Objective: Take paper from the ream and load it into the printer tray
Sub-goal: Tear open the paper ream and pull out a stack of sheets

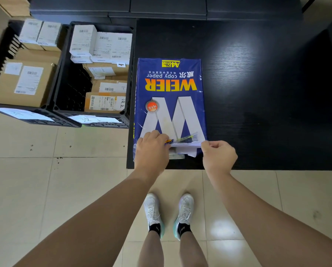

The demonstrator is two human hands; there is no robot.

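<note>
A blue ream of copy paper (170,97) with orange lettering lies flat on a black table (257,83), its near end at the table's front edge. The wrapper at that near end is torn open, and white sheets (186,146) show through. My left hand (151,151) rests on the ream's near left corner, fingers closed on the wrapper flap. My right hand (218,155) pinches the wrapper edge at the near right corner. No printer tray is in view.
Two black crates (63,89) full of cardboard and white boxes stand on the floor left of the table. Black cabinets (161,8) run along the back. Beige tiled floor (65,189) lies below, with my shoes (169,212) close to the table edge.
</note>
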